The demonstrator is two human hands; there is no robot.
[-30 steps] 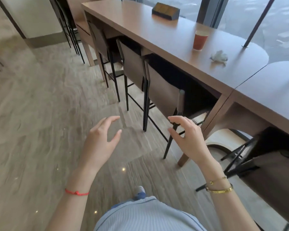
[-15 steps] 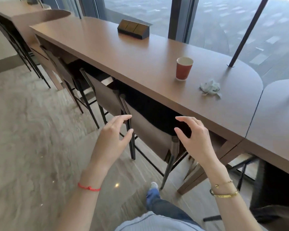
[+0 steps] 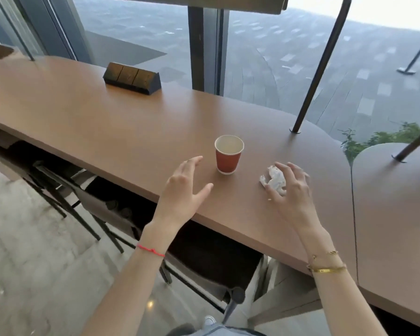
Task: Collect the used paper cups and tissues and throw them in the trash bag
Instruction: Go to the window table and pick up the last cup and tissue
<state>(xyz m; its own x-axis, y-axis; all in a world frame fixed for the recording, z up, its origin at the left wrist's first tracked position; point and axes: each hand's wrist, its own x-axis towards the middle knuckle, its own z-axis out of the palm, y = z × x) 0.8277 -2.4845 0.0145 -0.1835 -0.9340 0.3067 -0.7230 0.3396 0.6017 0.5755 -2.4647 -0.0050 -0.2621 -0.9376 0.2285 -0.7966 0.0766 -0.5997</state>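
A red paper cup (image 3: 228, 156) stands upright on the long brown counter (image 3: 121, 132). To its right lies a crumpled white tissue (image 3: 274, 179). My left hand (image 3: 184, 192) hovers just left of the cup with fingers spread, not touching it. My right hand (image 3: 292, 192) reaches over the tissue, fingers spread around it and touching its right side, without a closed grip. No trash bag is in view.
A dark wooden box (image 3: 132, 78) sits at the counter's back. A slanted black post (image 3: 318, 69) meets the counter behind the tissue. A second counter (image 3: 398, 214) adjoins on the right. Dark chairs (image 3: 204, 260) are tucked under the counter's near edge. Windows lie beyond.
I have come up to the counter. Both hands rose from over the chairs to the tabletop, the left beside the cup and the right onto the tissue.
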